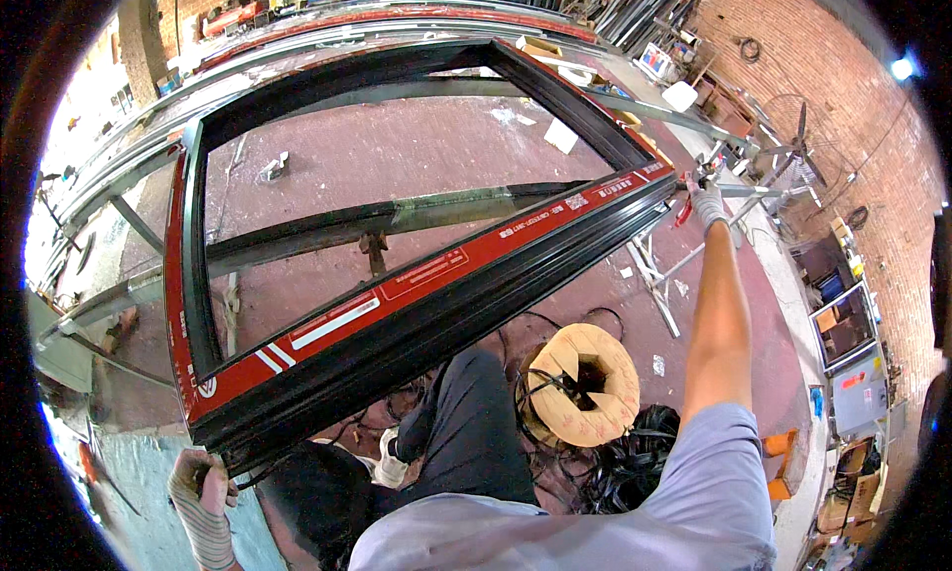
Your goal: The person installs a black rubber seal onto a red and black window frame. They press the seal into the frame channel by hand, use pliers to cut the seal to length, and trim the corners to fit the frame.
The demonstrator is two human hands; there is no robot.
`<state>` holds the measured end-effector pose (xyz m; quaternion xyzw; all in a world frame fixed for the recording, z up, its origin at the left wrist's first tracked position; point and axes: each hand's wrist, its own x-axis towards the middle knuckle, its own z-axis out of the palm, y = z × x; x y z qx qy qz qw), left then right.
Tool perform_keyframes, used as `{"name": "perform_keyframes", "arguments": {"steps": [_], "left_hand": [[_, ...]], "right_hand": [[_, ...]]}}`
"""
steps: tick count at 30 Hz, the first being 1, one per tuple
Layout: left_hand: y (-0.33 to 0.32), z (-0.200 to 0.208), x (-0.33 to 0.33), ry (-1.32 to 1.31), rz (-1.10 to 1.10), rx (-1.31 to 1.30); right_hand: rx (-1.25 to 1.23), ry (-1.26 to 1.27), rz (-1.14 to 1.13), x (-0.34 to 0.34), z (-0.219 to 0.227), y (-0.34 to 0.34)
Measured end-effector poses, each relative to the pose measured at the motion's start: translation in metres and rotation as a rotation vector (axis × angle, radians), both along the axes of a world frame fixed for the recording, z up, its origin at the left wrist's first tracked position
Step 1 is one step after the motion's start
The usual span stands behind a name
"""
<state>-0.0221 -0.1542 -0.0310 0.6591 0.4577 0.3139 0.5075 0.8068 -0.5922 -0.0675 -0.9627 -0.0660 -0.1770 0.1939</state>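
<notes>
Left hand (201, 500), striped glove: fingers closed on a thin black strip (260, 475), just beside the frame's near left corner. Spool (612, 398), tan, round: on the floor (739, 373), near black coils (635, 462). Frame (426, 274), black with red film: laid across the metal stand (297, 226), its near side past the taped rail. Right hand (707, 204), gloved: gripping a red tool (684, 212) at the frame's right corner. Fan (799, 153): near the brick wall (754, 21).
</notes>
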Motion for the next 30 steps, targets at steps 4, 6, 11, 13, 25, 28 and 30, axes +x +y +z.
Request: {"name": "perform_keyframes", "arguments": {"steps": [4, 6, 11, 13, 25, 28, 30], "left_hand": [[0.011, -0.007, -0.016, 0.024, -0.097, -0.006], [0.019, -0.009, -0.016, 0.008, -0.164, -0.035], [0.021, -0.006, -0.027, -0.042, -0.121, -0.112], [0.030, 0.008, -0.021, 0.136, -0.304, -0.013], [0.044, 0.022, -0.014, 0.109, -0.444, -0.174], [0.052, 0.013, -0.023, 0.050, -0.498, -0.178], [0.056, 0.001, -0.030, -0.036, -0.532, -0.181]], "right_hand": [[0.220, -0.118, -0.134, -0.047, -0.007, 0.011], [0.676, -0.232, 0.103, -0.084, -0.020, -0.005], [1.385, 0.336, 0.337, -0.286, -0.077, 0.071], [1.197, 0.777, 0.608, -0.424, -0.046, 0.156], [0.908, 1.518, 1.112, -0.658, -0.006, 0.346], [0.768, 1.481, 1.173, -0.657, -0.009, 0.354], [0.774, 1.529, 1.121, -0.658, -0.008, 0.353]]}}
